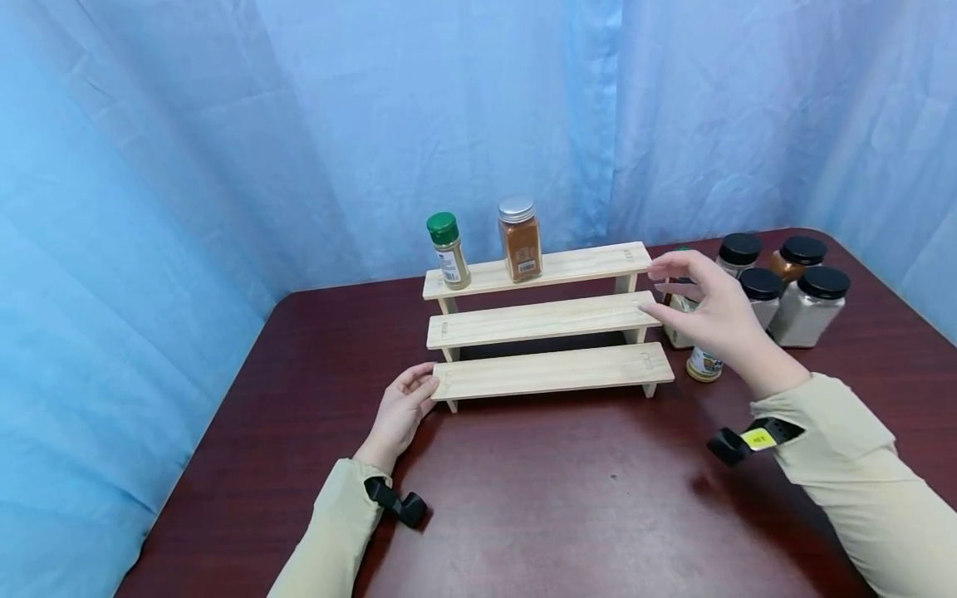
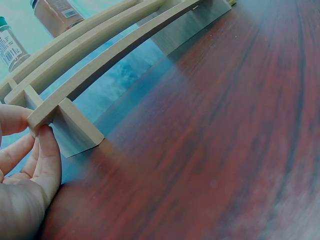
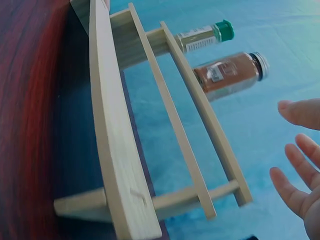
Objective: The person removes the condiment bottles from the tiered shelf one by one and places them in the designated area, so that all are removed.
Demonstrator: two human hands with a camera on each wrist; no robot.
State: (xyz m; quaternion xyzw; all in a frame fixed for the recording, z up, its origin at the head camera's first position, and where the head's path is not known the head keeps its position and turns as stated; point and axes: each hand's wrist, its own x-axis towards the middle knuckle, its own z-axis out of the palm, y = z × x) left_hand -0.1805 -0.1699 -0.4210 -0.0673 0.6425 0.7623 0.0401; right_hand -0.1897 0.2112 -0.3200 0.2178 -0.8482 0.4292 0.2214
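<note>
A three-tier wooden spice rack [image 1: 549, 371] stands on the dark red table. My left hand [image 1: 404, 407] pinches the left end of its lowest tier; the left wrist view shows the thumb [image 2: 48, 152] and fingers around the board's corner. Off the rack's right end, my right hand [image 1: 706, 307] is in the air with fingers apart and nothing between them. On the top tier stand a green-capped spice jar [image 1: 450, 259] at the left and a silver-lidded jar of orange-brown powder [image 1: 521, 241] beside it. Both jars also show in the right wrist view.
Right of the rack stand several black-lidded jars [image 1: 811, 307], one with orange-brown contents [image 1: 796, 256]. A small labelled jar [image 1: 704, 365] is partly hidden below my right hand. Blue curtains [image 1: 449, 108] hang behind and beside the table [image 1: 523, 498].
</note>
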